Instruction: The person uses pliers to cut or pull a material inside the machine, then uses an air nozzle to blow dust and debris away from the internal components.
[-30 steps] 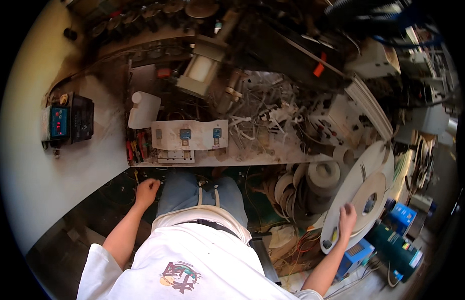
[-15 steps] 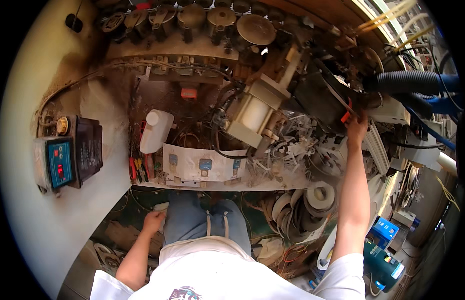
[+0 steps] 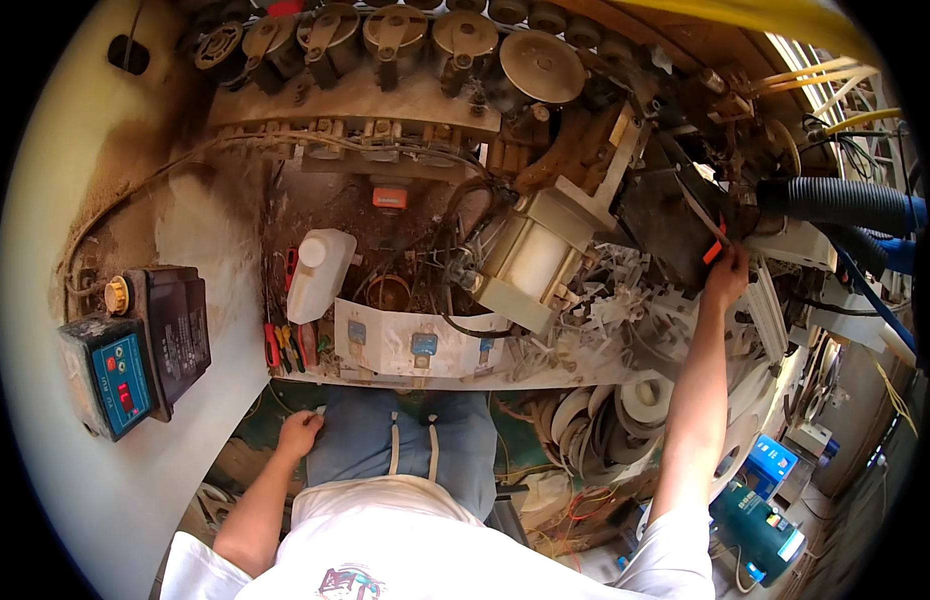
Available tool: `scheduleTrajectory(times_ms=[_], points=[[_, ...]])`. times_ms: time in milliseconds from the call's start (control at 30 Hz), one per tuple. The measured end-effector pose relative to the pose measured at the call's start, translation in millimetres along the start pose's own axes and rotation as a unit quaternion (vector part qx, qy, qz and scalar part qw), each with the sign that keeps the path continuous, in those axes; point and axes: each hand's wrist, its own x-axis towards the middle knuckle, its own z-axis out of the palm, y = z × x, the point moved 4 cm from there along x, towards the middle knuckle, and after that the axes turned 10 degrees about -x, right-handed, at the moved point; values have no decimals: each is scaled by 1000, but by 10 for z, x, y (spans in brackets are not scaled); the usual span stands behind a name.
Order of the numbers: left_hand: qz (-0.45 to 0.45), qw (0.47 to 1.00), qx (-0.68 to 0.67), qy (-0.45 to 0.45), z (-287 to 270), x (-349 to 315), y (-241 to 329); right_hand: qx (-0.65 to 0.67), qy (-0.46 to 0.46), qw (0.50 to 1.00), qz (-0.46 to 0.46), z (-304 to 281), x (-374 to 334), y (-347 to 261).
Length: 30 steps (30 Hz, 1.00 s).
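Note:
My right arm reaches far out to the right, over the machine. There my right hand is closed at an orange-red handle, which seems to belong to a thin, long strip-like tool lying against a dark panel. Its fingertips are partly hidden, and the tool's exact kind does not show. Low on the left, my left hand is curled beside my left thigh; a small pale bit shows at its fingers, too small to name. A pneumatic cylinder stands left of my right hand, above a heap of white scraps.
A white plastic bottle and red-handled hand tools stand at the left of the dusty bed. A control box hangs on the left wall. Rollers line the back. A ribbed black hose enters from the right; rolls of strip lie below.
The view has shifted, so the machine appears a little further right and nearer. My right hand stays at the orange-red handle. My left hand stays curled by my thigh.

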Motion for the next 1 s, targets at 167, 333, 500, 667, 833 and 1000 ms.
scheduleTrajectory(times_ms=[167,333,500,667,833,1000], points=[[101,992,65,26,52,119,463,-80,64,990,-97,110,602,819],[95,957,-25,272,13,253,589,-95,65,992,-49,172,486,550],[6,941,-29,336,-55,560,414,-140,55,986,-70,390,675,680],[46,910,32,411,-148,860,695,-195,90,969,-119,389,834,948],[-37,946,76,314,-198,1445,688,-173,104,959,-201,158,940,1152],[-25,967,-26,253,-369,1280,113,-131,66,988,-57,307,302,498]])
